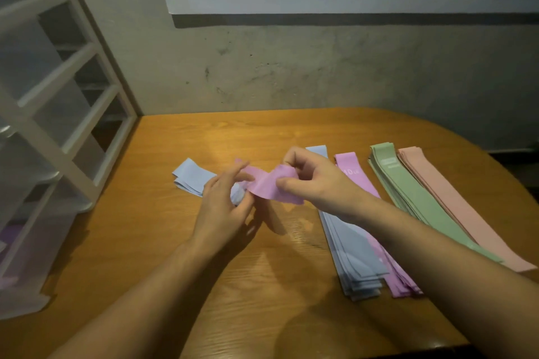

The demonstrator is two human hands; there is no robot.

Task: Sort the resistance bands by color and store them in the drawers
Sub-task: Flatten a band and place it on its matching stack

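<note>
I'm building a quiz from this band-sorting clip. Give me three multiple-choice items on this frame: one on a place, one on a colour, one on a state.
1. Where does the drawer unit stand?
A. at the table's left edge
B. at the table's right edge
C. on the floor

2. What colour is the band held in both hands?
A. green
B. pink-purple
C. peach

3. How does the right hand meet that band?
A. flat palm pressing it
B. fingers and thumb pinching it
C. not touching it

Answers:
1 A, the white frame rises at the left of the wooden table.
2 B, it matches the purple stack, not the green stack.
3 B, thumb and fingers close on its edge, while the left hand holds the other end.
</note>
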